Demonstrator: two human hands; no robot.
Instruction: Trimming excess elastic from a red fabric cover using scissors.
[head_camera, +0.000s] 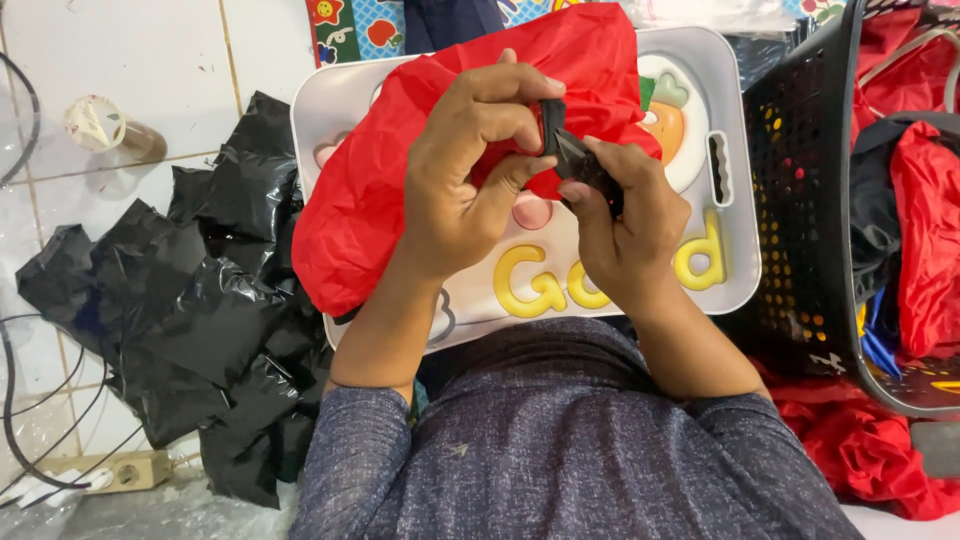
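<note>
At the far left a tape roll (98, 124) lies on the tiled floor (120, 60), with a heap of black plastic bags (200, 310) beside it and a power strip (115, 472) lower down. Next comes a white lap tray (735, 255) carrying a bunched red fabric piece (370, 210). The left hand (460, 190) is closed, its fingers (510, 105) pinching the upper end of a small black strap (570, 150) that sits against the red cloth. The right hand (625, 225) is closed too, gripping the strap's lower end from below. The strap thus runs between both sets of fingertips, just above the tray's middle. Handled well, I judge the grip wants to stay tight and close to the cloth, keeping the strap taut and flat. At the right stands a black perforated basket (800, 200) holding more red fabric (925, 240).
</note>
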